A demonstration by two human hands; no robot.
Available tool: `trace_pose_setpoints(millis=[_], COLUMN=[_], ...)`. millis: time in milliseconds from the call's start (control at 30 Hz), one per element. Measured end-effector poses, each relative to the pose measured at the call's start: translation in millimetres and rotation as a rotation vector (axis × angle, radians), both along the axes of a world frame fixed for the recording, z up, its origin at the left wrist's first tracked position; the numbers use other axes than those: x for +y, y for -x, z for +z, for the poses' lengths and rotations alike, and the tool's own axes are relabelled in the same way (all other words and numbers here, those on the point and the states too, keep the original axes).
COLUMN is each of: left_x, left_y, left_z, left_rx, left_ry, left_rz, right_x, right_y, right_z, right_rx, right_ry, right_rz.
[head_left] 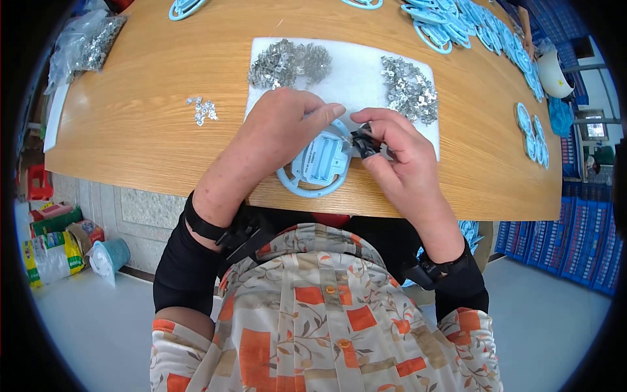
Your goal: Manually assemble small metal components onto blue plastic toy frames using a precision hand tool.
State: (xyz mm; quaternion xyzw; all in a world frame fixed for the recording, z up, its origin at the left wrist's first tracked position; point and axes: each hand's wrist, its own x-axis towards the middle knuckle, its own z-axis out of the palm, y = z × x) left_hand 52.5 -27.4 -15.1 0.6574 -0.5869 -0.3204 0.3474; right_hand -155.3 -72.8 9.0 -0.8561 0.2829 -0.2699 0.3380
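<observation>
A light-blue plastic wheel-shaped part [320, 160] lies at the table's near edge, its battery-compartment side facing up. My left hand [287, 121] reaches over its far left rim, thumb stretched toward the top; the fingertips are hidden behind the hand. Curled at the part's right side, my right hand [408, 147] grips a small dark object [366, 140] between thumb and fingers; its kind is hard to tell. Just beyond both hands, a white foam sheet [356, 78] carries piles of small metal clips [287, 63] at its far left and more metal pieces [411, 88] at its right.
Some small metal pieces [202, 111] lie loose on the wooden table [157, 144] left of the sheet. A plastic bag of metal parts [98, 42] sits far left. Many blue wheel parts [450, 23] are heaped far right, near another person's arm [526, 29]. Blue bins [562, 235] stand at right.
</observation>
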Motion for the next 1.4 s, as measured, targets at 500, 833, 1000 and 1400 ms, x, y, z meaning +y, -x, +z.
trace_pose_setpoints(millis=[500, 833, 1000, 1400], left_x=[3, 11, 14, 13], left_y=[-5, -18, -16, -18], left_z=[-2, 10, 4, 2], left_rx=[0.051, 0.204, 0.218, 0.251], left_ry=[0.009, -0.229, -0.182, -0.170], left_rz=[-0.098, -0.209, -0.168, -0.127], right_x=[-3, -7, -7, 7], right_y=[-17, -14, 6, 5], right_z=[-7, 8, -1, -9], right_rx=[0.169, 0.285, 0.206, 0.323], right_ry=[0.273, -0.080, 0.021, 0.289], right_rz=[0.028, -0.055, -0.035, 0.019])
